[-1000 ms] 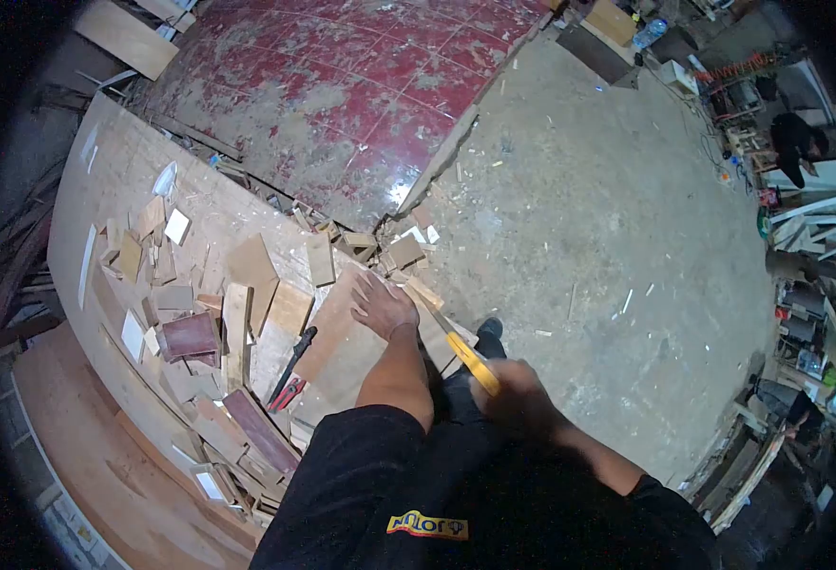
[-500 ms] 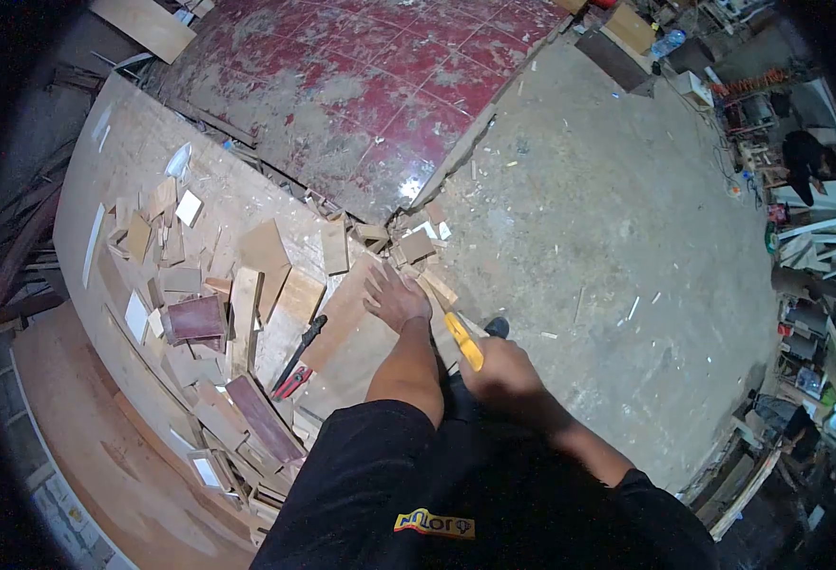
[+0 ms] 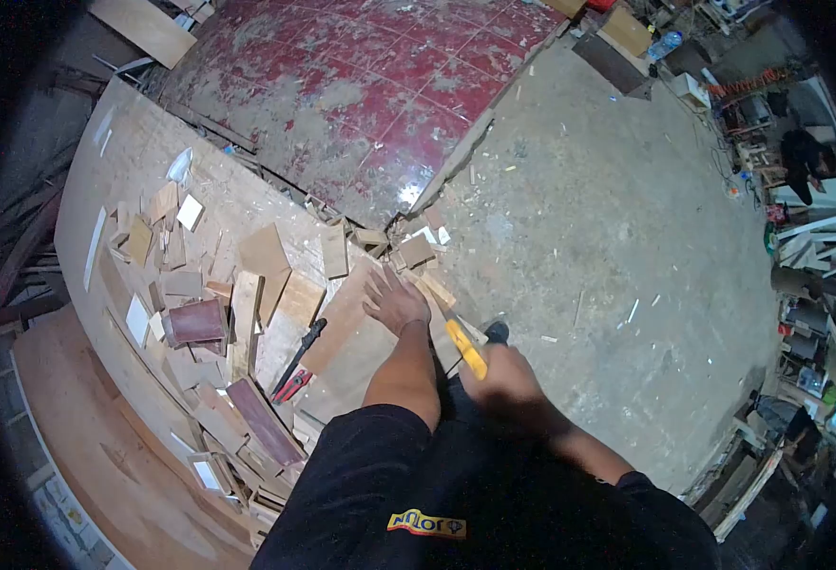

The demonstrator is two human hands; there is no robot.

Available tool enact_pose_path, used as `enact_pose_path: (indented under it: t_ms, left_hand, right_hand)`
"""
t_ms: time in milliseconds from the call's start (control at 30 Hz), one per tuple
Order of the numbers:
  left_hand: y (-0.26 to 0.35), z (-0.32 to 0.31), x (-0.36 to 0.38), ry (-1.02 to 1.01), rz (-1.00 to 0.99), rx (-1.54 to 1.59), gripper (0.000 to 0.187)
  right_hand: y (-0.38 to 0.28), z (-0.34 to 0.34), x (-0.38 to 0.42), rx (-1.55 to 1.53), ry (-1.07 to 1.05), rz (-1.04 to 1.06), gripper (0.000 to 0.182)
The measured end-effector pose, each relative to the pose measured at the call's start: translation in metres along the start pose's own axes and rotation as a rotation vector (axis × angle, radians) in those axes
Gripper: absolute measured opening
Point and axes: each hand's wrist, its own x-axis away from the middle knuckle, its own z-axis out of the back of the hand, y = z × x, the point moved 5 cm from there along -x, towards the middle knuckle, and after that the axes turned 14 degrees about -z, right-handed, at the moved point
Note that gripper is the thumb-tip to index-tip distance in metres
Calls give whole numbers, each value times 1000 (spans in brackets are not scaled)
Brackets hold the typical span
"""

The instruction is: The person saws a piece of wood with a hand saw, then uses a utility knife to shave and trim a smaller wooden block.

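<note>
My left hand lies flat with its fingers spread on a brown board near the workbench edge. Just to the right, my right hand is closed round the yellow handle of a saw. The saw's blade is hard to make out beside the board's edge. A black-and-red tool rests on the board's left side. Small wood blocks lie beyond my left fingertips.
Wood offcuts are heaped on the workbench at left. Red tiles and a concrete floor lie beyond. At far right a person is near stacked white boards.
My right hand and the saw have shifted very slightly. My left hand stays in place on the board.
</note>
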Motion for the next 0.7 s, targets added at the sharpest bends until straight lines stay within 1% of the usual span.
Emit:
enact_pose_path:
  t_ms: [67,100,167,300,367,467,500,567,600,667,700]
  left_hand:
    - [-3,-3,4,-11,4,-13,57]
    - [0,-3,0,1,-1,-17,57]
    - [0,-3,-3,13,2,-4,56]
    - [2,2,1,23,3,1,52]
    - [3,2,-3,36,0,-7,51]
    - [-1,-5,1,42,-11,-29,50]
    - [-1,-6,0,56,-13,-40,50]
    - [-1,-5,-4,65,-22,-46,49]
    - [-2,-5,0,62,-37,-55,49]
    - [0,-1,1,60,-33,-38,49]
    - [1,1,1,60,-25,-23,48]
  right_hand:
    - [25,-31,-37,-78,25,-81,29]
    - [34,-39,-42,-84,25,-82,29]
    - [42,-50,-40,-125,51,89,26]
    - [62,-42,-41,-170,71,73,22]
    - [58,-29,-17,-192,74,263,20]
    - [60,-4,14,-158,45,164,18]
    - [64,-9,10,-157,47,164,18]
    - [73,-27,-8,-149,88,256,20]
    - [71,-35,-19,-151,82,250,20]
    - [57,-46,-56,-131,55,132,29]
    - [56,-50,-59,-135,61,134,29]
